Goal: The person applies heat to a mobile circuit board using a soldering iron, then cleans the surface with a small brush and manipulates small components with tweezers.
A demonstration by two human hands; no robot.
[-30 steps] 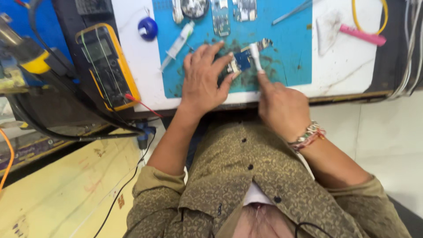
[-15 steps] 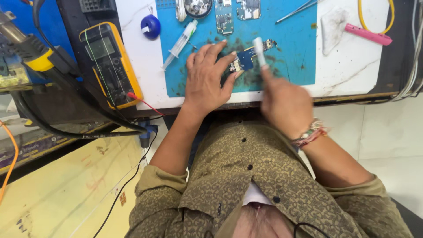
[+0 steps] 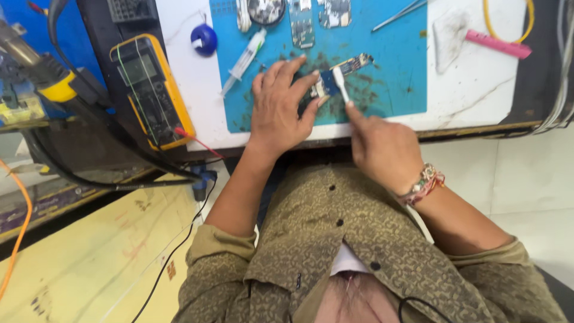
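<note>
Blue circuit board [image 3: 330, 81] on teal mat [image 3: 394, 72], pinned flat under left hand [image 3: 281, 107]. Right hand [image 3: 379, 143] pinches white brush [image 3: 341, 84], now tilted lower than before; bristles and board's near part hidden.

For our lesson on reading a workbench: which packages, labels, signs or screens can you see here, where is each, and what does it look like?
Multimeter: left of the blue mat, rectangular, yellow casing around a black body, with a greyish display window at its far end.
No package, label or sign shows clearly.
</note>
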